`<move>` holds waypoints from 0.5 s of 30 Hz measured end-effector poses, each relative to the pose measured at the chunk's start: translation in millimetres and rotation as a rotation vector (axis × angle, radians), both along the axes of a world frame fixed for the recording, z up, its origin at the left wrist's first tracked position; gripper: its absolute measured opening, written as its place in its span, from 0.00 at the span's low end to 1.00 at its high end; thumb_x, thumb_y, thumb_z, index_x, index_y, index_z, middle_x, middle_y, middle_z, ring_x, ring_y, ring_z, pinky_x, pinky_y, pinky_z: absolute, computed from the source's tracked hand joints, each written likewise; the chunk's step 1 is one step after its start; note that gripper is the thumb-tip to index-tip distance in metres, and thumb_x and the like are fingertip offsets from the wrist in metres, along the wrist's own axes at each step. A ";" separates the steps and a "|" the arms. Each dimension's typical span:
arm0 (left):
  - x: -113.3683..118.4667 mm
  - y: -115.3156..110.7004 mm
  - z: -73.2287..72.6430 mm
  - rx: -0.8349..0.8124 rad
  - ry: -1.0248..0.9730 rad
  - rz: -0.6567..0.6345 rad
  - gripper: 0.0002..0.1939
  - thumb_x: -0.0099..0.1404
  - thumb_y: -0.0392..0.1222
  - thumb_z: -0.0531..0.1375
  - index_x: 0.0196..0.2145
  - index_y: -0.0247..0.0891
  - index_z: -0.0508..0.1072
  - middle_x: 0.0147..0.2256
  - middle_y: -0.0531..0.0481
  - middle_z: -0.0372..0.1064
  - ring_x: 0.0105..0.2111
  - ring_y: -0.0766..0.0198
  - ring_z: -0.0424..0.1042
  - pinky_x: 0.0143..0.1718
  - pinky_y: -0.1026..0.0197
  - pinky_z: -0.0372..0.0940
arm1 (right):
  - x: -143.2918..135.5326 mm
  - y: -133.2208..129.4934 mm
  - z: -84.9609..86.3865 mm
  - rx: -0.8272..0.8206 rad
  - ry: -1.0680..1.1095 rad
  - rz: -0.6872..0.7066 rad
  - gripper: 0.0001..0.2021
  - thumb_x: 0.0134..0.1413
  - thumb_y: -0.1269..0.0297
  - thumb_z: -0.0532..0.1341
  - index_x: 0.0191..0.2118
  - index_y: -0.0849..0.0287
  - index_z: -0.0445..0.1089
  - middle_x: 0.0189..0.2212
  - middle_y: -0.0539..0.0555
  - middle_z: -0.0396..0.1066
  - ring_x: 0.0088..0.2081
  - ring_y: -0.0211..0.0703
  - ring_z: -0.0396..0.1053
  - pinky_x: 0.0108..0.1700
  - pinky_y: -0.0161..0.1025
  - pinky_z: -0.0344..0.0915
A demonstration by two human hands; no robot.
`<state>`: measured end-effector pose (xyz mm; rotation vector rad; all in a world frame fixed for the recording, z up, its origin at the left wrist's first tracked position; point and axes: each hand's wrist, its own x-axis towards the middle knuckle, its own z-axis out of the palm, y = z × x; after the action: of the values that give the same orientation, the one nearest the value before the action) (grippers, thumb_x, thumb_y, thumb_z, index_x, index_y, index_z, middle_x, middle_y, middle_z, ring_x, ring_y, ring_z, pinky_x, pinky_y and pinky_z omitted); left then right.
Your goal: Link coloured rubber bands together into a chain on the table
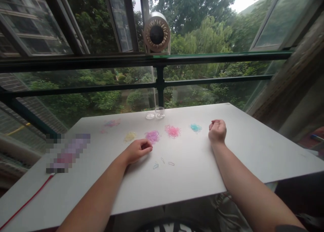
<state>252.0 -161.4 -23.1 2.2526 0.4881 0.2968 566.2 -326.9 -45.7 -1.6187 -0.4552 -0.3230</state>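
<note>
My left hand (139, 150) rests on the white table (192, 178) just in front of a purple pile (152, 136). Its fingers curl loosely towards the thumb around a dark hollow, where nothing shows. At the right, my right hand (217, 130) is closed in a fist; whatever its palm may contain is hidden. Left of the fist lies a small teal pile (195, 127). A pink pile (172, 131) and a yellow pile (130, 136) complete the row. All look like thin little loops, rubber bands or paper clips. Between my forearms lie three loose loops (171, 163).
A clear round container (159, 113) and its lid (150, 116) stand at the back edge. Mixed pink and blue loops (111, 123) lie back left. A blurred-out device (67, 156) with a red cable (27, 201) is at left. Beyond are a green railing (113, 88) and a round fan-like device (156, 34).
</note>
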 end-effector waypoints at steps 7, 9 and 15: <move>-6.0 -1.8 5.5 -0.039 0.069 -0.135 0.13 0.52 0.39 0.58 0.36 0.35 0.72 0.30 0.48 0.68 0.29 0.67 0.64 0.30 0.66 0.59 | -51.1 6.5 10.6 -0.370 -0.319 0.450 0.13 0.50 0.58 0.54 0.20 0.59 0.60 0.15 0.47 0.54 0.19 0.33 0.51 0.22 0.33 0.51; -7.3 -3.7 8.6 0.002 0.085 -0.171 0.14 0.50 0.38 0.59 0.37 0.36 0.73 0.32 0.48 0.69 0.31 0.66 0.64 0.32 0.66 0.60 | -69.2 7.5 13.7 -0.489 -0.360 0.692 0.14 0.48 0.59 0.56 0.18 0.60 0.60 0.14 0.47 0.53 0.19 0.33 0.51 0.22 0.32 0.49; -3.9 -9.8 14.0 0.139 0.132 -0.275 0.17 0.46 0.44 0.64 0.36 0.40 0.75 0.32 0.49 0.68 0.32 0.64 0.63 0.33 0.66 0.58 | -111.7 10.8 23.9 -0.841 -0.429 1.215 0.16 0.33 0.56 0.66 0.32 0.58 0.71 0.20 0.47 0.63 0.21 0.33 0.57 0.23 0.31 0.52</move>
<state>248.1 -171.3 -9.1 2.4504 0.2258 0.0421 454.5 -316.1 -21.8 -1.7094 -1.9660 0.5357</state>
